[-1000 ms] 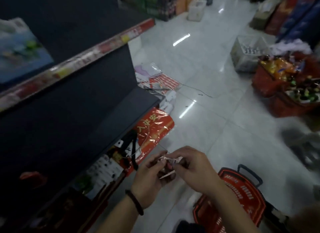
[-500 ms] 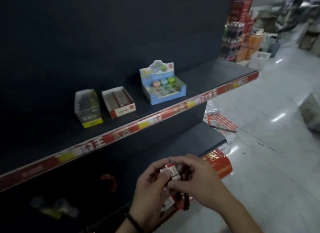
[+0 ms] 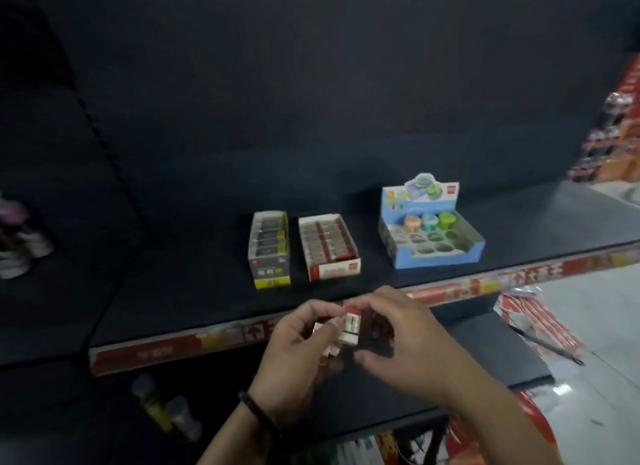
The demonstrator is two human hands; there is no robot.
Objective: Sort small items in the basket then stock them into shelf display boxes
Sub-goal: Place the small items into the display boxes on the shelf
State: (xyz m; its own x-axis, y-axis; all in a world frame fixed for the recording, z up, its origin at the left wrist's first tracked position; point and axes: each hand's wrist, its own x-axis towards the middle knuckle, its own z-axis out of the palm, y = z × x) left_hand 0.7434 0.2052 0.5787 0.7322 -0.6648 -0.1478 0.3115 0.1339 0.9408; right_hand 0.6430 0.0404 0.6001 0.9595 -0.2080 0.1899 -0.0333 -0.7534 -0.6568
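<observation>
left hand [image 3: 294,360] grips white erasers [image 3: 351,324], red-black sleeves; right hand [image 3: 405,347] pinches top one.

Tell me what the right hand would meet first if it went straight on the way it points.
Along its forearm line, the right hand, pinching a small item with the left hand, would probably reach the red-and-white display box first; depth is unclear.

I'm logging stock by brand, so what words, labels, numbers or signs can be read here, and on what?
No text reads as words.
small white item, pinched by left hand and right hand: dark print, blurred.
red-and-white box: front label too small.
grey-and-yellow box: blurred.
blue display box: logo unreadable.
shelf edge strip: up arrows only; characters blurred.
</observation>
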